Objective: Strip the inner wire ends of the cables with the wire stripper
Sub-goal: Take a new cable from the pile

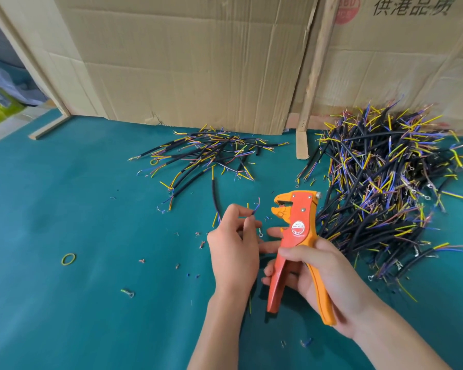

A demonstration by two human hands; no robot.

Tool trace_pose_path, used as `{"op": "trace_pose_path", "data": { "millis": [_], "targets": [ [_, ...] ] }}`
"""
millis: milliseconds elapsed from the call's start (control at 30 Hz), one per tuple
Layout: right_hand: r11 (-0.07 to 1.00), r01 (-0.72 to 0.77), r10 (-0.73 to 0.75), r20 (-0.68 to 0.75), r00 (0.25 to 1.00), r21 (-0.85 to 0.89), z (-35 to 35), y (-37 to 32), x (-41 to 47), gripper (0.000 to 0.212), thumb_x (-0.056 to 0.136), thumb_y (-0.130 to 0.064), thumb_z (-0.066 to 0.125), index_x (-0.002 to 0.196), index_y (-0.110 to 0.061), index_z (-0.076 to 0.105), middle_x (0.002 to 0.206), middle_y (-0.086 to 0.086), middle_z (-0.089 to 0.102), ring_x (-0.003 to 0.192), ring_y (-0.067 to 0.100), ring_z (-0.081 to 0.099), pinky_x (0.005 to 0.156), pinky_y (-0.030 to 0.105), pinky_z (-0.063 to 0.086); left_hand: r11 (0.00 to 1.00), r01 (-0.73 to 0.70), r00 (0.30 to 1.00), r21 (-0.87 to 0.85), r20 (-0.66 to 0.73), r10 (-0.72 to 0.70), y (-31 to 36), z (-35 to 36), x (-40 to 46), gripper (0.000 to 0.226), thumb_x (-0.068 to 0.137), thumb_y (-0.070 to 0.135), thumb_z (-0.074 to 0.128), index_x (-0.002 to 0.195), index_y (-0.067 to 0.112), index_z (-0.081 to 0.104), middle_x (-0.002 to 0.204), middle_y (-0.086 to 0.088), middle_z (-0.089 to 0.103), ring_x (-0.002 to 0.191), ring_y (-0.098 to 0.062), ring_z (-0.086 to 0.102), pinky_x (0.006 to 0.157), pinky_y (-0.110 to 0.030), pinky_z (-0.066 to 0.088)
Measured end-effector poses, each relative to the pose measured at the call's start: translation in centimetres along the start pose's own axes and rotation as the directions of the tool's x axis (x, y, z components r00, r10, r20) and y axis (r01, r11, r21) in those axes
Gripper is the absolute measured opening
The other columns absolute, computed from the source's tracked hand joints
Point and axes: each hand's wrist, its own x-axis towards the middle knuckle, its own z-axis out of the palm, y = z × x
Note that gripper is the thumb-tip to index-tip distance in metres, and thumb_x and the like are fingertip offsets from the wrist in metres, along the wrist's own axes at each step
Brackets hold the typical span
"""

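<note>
I take the wire stripper (294,236) as reference. It stands near upright over the teal tabletop (64,196), orange head uppermost, beak pointing left, handles splayed apart. My right hand (324,279) grips those handles, thumb across the front, fingers curled behind.

Just left of the stripper, my left hand (235,247) holds a cable (255,209); its fingers curl round it and pinch the inner wires, whose yellow and blue ends stick up beside the stripper's beak without entering it. The cable's black sheath is hidden inside the hand.

Right of the stripper and beyond it lies a large heap of cables (385,188) against a cardboard sheet (198,62). Beyond the stripper to the left lies a smaller pile (206,153). Far left of the stripper rests a yellow-green rubber band (68,259). Insulation scraps (142,261) dot the tabletop left of my left hand.
</note>
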Motion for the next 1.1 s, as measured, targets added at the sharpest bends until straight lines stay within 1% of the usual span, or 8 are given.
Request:
{"op": "trace_pose_path", "data": {
  "millis": [67,267,400,500,700,800,967,1100],
  "targets": [
    [1.000,-0.006,0.006,-0.012,1.000,-0.002,-0.08,0.03,0.02,0.049,0.073,-0.008,0.069,0.121,0.002,0.063,0.105,0.030,0.070,0.074,0.036,0.062,0.072,0.047,0.058,1.000,-0.003,1.000,0.001,-0.015,0.003,0.07,0.03,0.02,0.030,0.096,0.004,0.056,0.081,0.030,0.058,0.076,0.010,0.073,0.049,-0.011,0.068,0.048,-0.017,0.048],
    [0.997,-0.051,0.054,0.044,0.998,-0.063,-0.18,-0.37,-0.07,0.035,0.076,-0.009,0.070,0.110,-0.002,0.073,0.083,0.023,0.059,0.073,0.037,0.062,0.071,0.049,0.058,1.000,0.002,1.000,-0.021,-0.003,-0.002,0.02,0.05,0.02,0.030,0.096,0.005,0.055,0.081,0.031,0.054,0.067,0.015,0.072,0.044,-0.024,0.064,0.039,-0.031,0.049],
    [0.993,-0.081,0.084,0.037,0.996,-0.080,-0.23,-0.23,-0.02,0.045,0.075,-0.009,0.072,0.116,0.006,0.066,0.082,0.024,0.059,0.073,0.038,0.061,0.070,0.049,0.057,0.999,-0.034,0.999,0.003,0.005,0.034,0.03,0.20,0.05,0.033,0.097,0.002,0.052,0.086,0.032,0.056,0.073,0.011,0.070,0.053,-0.011,0.069,0.051,-0.035,0.053],
    [0.993,-0.080,0.083,0.036,0.996,-0.086,-0.17,-0.25,0.00,0.046,0.074,-0.009,0.072,0.116,0.008,0.064,0.082,0.024,0.059,0.072,0.038,0.061,0.069,0.048,0.057,0.993,-0.096,0.995,0.062,0.001,0.096,-0.14,0.27,0.22,0.033,0.095,-0.001,0.052,0.090,0.032,0.056,0.072,0.004,0.066,0.062,-0.022,0.067,0.064,-0.041,0.054],
    [0.993,-0.077,0.080,0.038,0.996,-0.093,0.07,-0.47,-0.13,0.045,0.076,-0.009,0.073,0.116,0.008,0.061,0.076,0.022,0.057,0.065,0.036,0.058,0.063,0.047,0.056,0.985,-0.152,0.987,0.083,-0.038,0.156,-0.35,0.25,0.22,0.032,0.093,-0.001,0.056,0.088,0.031,0.059,0.075,0.000,0.067,0.069,-0.027,0.061,0.068,-0.046,0.052],
    [0.991,-0.079,0.083,0.034,0.996,-0.109,0.41,-0.55,-0.19,0.041,0.083,-0.013,0.077,0.114,0.009,0.061,0.074,0.021,0.054,0.063,0.035,0.055,0.060,0.047,0.055,0.980,-0.183,0.982,0.081,-0.032,0.186,-0.57,0.23,0.22,0.025,0.093,-0.001,0.057,0.090,0.024,0.063,0.077,0.003,0.068,0.071,-0.027,0.063,0.070,-0.045,0.052],
    [0.993,-0.046,0.047,0.003,0.999,-0.107,0.54,-0.38,-0.15,0.047,0.087,-0.031,0.068,0.111,0.009,0.061,0.067,0.018,0.049,0.054,0.030,0.048,0.050,0.040,0.049,0.977,-0.193,0.979,0.085,-0.047,0.198,-0.54,0.29,0.17,0.032,0.093,-0.001,0.057,0.087,0.030,0.062,0.077,0.008,0.067,0.070,-0.023,0.063,0.069,-0.042,0.052],
    [0.992,-0.014,0.010,-0.031,0.999,-0.123,0.50,-0.40,-0.19,0.040,0.088,-0.038,0.076,0.103,-0.002,0.069,0.061,0.011,0.042,0.043,0.023,0.040,0.042,0.031,0.040,0.958,-0.259,0.964,0.120,-0.026,0.264,-0.68,0.30,0.14,0.025,0.093,0.001,0.060,0.087,0.024,0.064,0.075,0.010,0.066,0.069,-0.018,0.060,0.067,-0.039,0.050]
  ]
}}
